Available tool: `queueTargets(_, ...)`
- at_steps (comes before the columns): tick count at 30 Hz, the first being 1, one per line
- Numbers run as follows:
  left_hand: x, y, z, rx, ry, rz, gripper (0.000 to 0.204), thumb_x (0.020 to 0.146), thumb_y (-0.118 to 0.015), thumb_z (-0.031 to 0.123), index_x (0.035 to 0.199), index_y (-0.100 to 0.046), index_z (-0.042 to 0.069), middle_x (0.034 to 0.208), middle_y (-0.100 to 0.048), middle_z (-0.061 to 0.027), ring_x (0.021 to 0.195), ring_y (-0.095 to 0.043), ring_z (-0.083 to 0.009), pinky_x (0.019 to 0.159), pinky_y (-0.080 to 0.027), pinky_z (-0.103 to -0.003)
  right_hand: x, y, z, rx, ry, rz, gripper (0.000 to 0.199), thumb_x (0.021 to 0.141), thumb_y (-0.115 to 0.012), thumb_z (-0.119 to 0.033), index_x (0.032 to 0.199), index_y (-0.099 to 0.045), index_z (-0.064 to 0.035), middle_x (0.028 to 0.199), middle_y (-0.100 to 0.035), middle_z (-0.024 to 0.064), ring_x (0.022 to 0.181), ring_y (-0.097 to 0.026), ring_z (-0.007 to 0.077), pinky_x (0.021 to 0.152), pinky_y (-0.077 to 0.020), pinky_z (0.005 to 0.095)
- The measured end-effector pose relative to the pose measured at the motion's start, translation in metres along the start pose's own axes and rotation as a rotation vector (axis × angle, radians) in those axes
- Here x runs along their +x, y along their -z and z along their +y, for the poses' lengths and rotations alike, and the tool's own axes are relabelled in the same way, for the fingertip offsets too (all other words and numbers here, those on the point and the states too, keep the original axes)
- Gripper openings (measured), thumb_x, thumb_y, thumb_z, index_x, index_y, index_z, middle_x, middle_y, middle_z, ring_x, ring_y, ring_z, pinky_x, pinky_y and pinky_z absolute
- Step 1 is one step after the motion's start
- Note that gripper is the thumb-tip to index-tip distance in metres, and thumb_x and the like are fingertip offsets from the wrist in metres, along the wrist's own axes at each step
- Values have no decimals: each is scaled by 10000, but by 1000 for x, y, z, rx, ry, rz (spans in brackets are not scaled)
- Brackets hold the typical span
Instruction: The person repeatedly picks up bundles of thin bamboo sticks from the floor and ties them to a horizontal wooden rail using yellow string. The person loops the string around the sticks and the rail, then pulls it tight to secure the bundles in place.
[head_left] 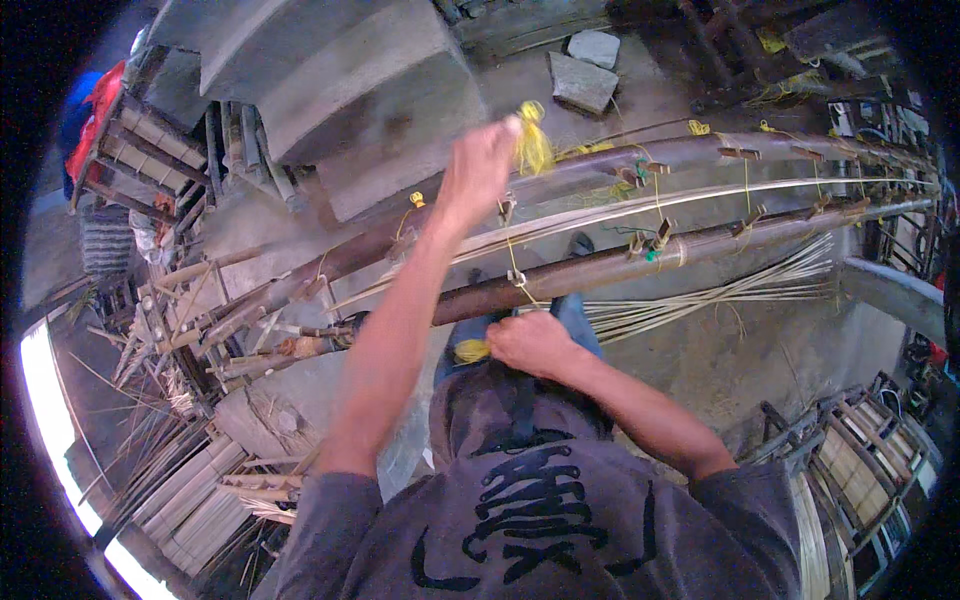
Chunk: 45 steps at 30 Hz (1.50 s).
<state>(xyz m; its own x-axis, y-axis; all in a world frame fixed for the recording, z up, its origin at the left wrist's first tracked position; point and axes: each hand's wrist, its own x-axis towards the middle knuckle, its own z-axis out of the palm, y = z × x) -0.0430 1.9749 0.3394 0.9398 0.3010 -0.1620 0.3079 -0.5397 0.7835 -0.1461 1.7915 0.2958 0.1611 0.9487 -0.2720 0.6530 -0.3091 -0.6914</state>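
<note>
My left hand reaches out over the far pole, its fingers closed at a loose bundle of yellow cord. The hand is slightly blurred. My right hand is a fist close to my body, just on the near side of the near pole. Another yellow cord bundle shows beside its fingers. A thin yellow cord runs between the two poles through small wooden pegs and comes down toward my right hand. Long pale strips stretch lengthwise between the poles.
More pale strips lie in a crossed pile on the right. Concrete steps rise beyond the poles, with stone slabs near them. Wooden chair-like frames stand at the far left and lower right. Sticks and slats lie lower left.
</note>
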Motion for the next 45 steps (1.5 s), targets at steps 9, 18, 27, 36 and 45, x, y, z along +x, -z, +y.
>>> queueTargets(9,23,93,-116,345,50,-339,504,925,-423,467,1063,-630,29,1002,-656,-119,980,-610,-202,858,-454,-342,-7,-9,-68,296,-6,393,360,775,-640,-99,1121,-547,-58,891,-587,107,727,-579,291,693,-504,366)
queueTargets(18,-97,188,-182,23,-161,39,372,910,-486,377,1016,-639,55,951,-658,-156,890,-624,-320,769,-470,-381,84,-68,-152,1467,-673,963,246,933,-461,-284,756,-460,-112,591,-396,-42,475,-364,66,422,-296,216)
queueTargets(27,-162,135,-115,-31,-232,-32,263,865,-530,216,1058,-558,38,945,-640,-177,874,-620,-350,727,-494,-430,48,-149,-60,739,-469,423,227,882,-577,-222,1010,-633,-43,723,-574,32,709,-550,154,667,-456,371)
queueTargets(36,-181,45,-151,109,-236,319,128,835,-546,163,806,-630,71,775,-651,-129,753,-614,-331,671,-441,-426,182,129,-181,-299,416,293,139,790,-620,-167,827,-634,-34,822,-592,123,814,-589,316,709,-469,402)
queueTargets(45,-182,54,-123,297,-183,194,175,857,-551,213,819,-647,72,742,-636,-125,702,-629,-304,602,-484,-411,211,64,-9,372,-312,571,357,910,-460,-360,744,-579,-67,801,-641,107,721,-602,293,657,-470,406)
